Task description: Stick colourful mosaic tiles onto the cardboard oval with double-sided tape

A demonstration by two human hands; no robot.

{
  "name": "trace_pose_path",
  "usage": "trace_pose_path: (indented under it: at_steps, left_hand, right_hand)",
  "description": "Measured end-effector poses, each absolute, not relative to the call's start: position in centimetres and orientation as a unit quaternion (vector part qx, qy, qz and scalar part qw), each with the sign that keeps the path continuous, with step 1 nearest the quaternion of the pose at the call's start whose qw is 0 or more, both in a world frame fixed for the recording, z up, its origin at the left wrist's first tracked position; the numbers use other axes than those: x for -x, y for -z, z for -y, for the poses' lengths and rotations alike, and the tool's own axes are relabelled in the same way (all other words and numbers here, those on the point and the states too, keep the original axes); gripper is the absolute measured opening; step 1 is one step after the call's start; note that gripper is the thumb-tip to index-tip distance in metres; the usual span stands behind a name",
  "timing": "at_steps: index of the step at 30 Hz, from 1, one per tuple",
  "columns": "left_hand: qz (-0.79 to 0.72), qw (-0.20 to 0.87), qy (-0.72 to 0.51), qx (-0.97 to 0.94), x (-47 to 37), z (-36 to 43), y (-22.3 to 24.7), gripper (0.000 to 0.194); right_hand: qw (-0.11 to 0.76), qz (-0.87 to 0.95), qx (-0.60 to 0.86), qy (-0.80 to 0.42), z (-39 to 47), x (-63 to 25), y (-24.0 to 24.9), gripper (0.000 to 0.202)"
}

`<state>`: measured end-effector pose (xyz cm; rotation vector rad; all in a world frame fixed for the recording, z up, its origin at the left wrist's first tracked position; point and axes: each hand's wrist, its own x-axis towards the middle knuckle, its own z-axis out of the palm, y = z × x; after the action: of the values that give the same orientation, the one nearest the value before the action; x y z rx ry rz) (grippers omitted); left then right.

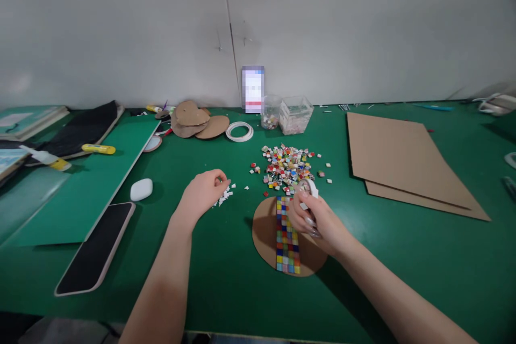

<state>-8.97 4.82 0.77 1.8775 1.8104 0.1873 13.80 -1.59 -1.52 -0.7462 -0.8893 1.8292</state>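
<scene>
Roll of white tape [309, 188]: gripped in curled right hand [308, 215]; left hand [209, 189], fingertips pinched over white scraps [224, 196], hold unclear.

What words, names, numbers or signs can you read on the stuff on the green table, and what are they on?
None can be read.
Upright screen by the wall: blurred into blocks.
Pale label on the book at the far left: too small and blurred.
Yellow tube: marks too small to read.
White roll in the right hand: no readable text.
</scene>
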Motion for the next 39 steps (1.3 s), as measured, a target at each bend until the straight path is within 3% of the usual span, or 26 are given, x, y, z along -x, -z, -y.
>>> trace_pose_path:
  at_steps: [6,14,24,33,39]
  left_hand:
    - [-0.665,0.26,-0.063,-0.697,8.8,-4.7,-0.8,0.026]
    - [-0.654,0.282,-0.076,-0.698,9.9,-4.9,-0.4,0.014]
    - [-0.656,0.289,-0.057,-0.695,10.0,-5.0,-1.0,0.024]
    - [-0.67,0.319,-0.088,-0.665,10.0,-5.1,-1.2,0.032]
    - [-0.67,0.268,-0.151,-0.676,8.5,-4.7,-1.7,0.037]
  right_hand:
    - [0.478,0.374,0.289,-0.74,1.7,-13.9,1.3,0.044]
    - [0.47,0.372,0.285,-0.749,1.6,-13.8,1.2,0.047]
    - [0.47,0.357,0.272,-0.76,1.6,-14.1,1.3,0.047]
    - [0.525,0.319,0.267,-0.742,1.2,-14.2,1.9,0.041]
    - [0.523,0.324,0.265,-0.743,1.2,-14.1,1.9,0.041]
